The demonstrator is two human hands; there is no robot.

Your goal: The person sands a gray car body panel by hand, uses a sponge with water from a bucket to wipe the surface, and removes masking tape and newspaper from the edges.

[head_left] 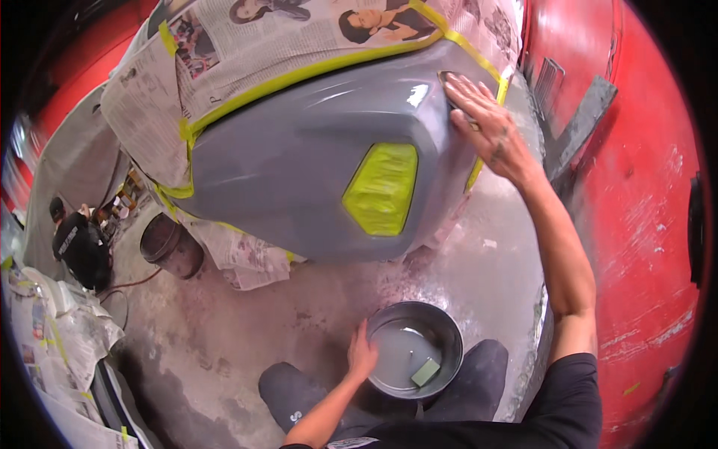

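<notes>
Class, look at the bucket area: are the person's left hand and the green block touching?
Apart. The head view shows the left hand at the left rim of the dark bucket, with grey liquid visible between it and the green block.

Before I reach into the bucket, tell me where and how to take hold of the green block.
Best pinch the green rectangular block across its two longer sides, coming from above: the bucket is open at the top, and the block lies slantwise near its wall on the person's right, where room is likely tighter.
</notes>
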